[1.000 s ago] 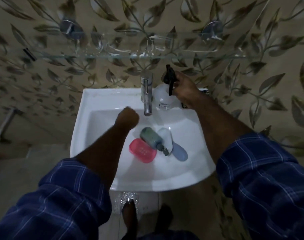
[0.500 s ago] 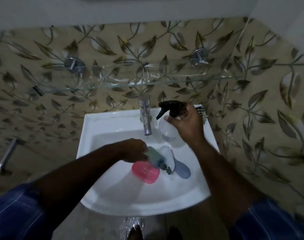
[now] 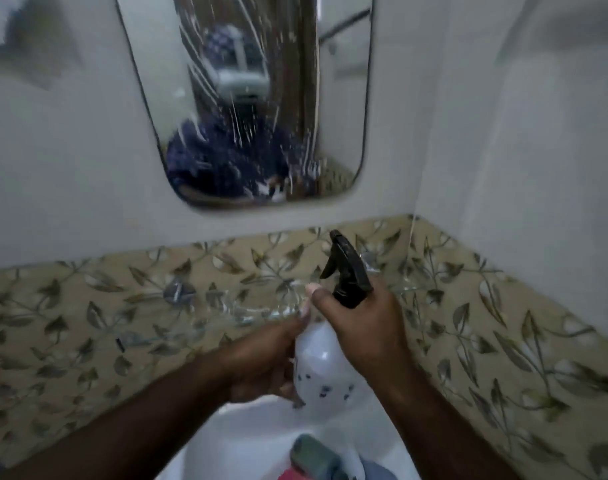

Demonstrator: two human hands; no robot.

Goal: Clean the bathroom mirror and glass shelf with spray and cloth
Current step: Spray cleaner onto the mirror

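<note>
Both hands are on the spray bottle (image 3: 321,365), which is held upright above the back of the white sink (image 3: 233,441) and in front of the glass shelf (image 3: 226,311). The right hand (image 3: 363,327) grips the bottle at its neck, just under the black trigger head (image 3: 347,271): the palm and curled fingers wrap the top of the white body, and one fingertip (image 3: 313,291) reaches up beside the trigger lever without clearly pressing it. The nozzle points up and to the left, towards the mirror (image 3: 333,116). The left hand (image 3: 261,365) clasps the bottle's body from the left side, fingers curled round the lower part so that their tips show against the white plastic near its small dark print; motion blur hides how tightly it holds. The mirror hangs on the pale wall directly above, its glass streaked with white splashes and runs across the middle, over a blurred reflection of the person in a blue checked shirt. Below it runs a band of leaf-patterned tile (image 3: 486,306), with the glass shelf mounted against it at about the height of the hands. In the sink basin at the bottom edge lie a grey-green bottle (image 3: 313,452) and, just below it, something pink (image 3: 290,474), both only partly in view.
</note>
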